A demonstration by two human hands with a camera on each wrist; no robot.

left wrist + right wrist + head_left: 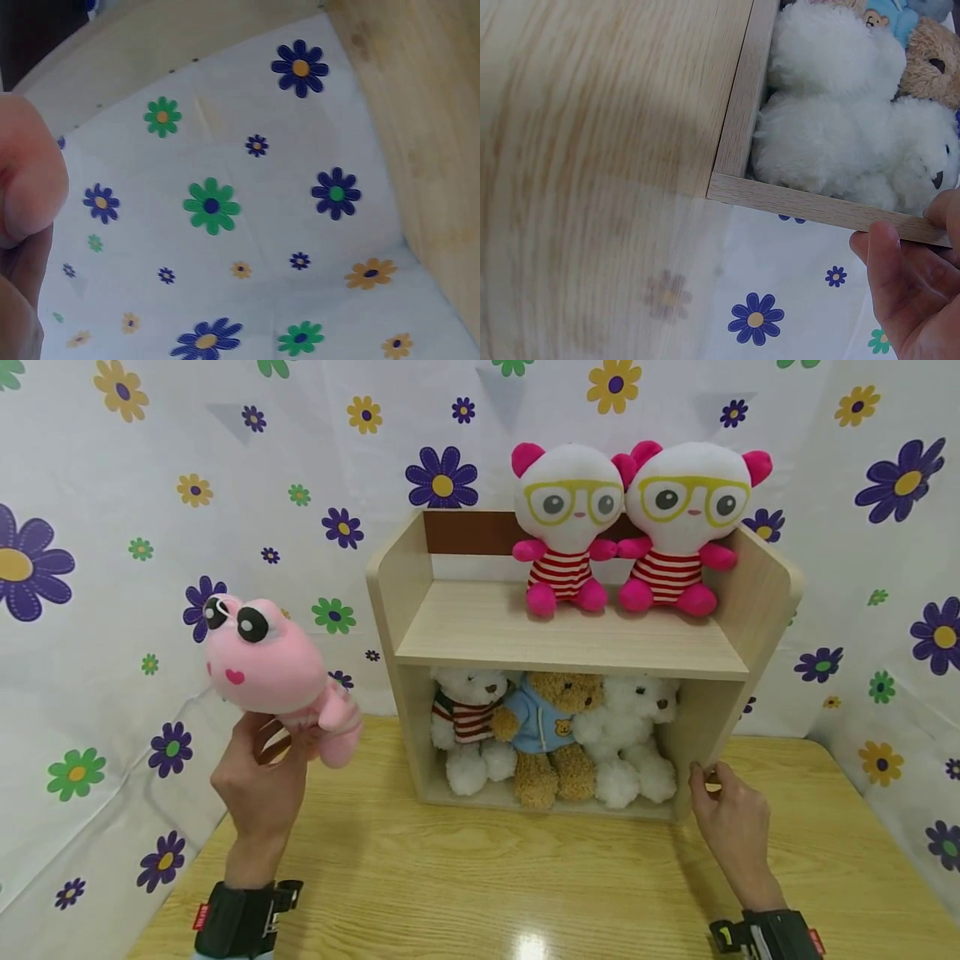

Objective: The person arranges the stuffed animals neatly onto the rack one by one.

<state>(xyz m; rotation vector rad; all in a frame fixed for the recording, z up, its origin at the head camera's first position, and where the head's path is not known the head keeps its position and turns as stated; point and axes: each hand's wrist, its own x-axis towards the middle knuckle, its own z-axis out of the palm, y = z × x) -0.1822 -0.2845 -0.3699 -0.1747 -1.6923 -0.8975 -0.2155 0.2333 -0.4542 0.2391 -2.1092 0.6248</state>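
On the left in the head view, my left hand (pixel 262 785) grips a pink plush toy (pixel 270 660) with big black eyes by its lower body, up in the air left of the shelf. Only part of that hand (pixel 30 172) shows in the left wrist view; the toy is out of that view. My right hand (pixel 731 827) pinches the front edge of the right side panel of a small two-tier wooden shelf (pixel 480 627), low down. From the right wrist view, the thumb and fingers (pixel 885 255) lie on either side of that panel.
Two white-and-pink plush toys (pixel 573 518) with yellow glasses sit on the upper tier, toward its right. Below are a striped-shirt white bear (pixel 471 718), a brown bear (pixel 543 722) in blue and a white bear (pixel 633 735). Everything stands on a wooden table (pixel 450 877) before flowered cloth (pixel 300 443).
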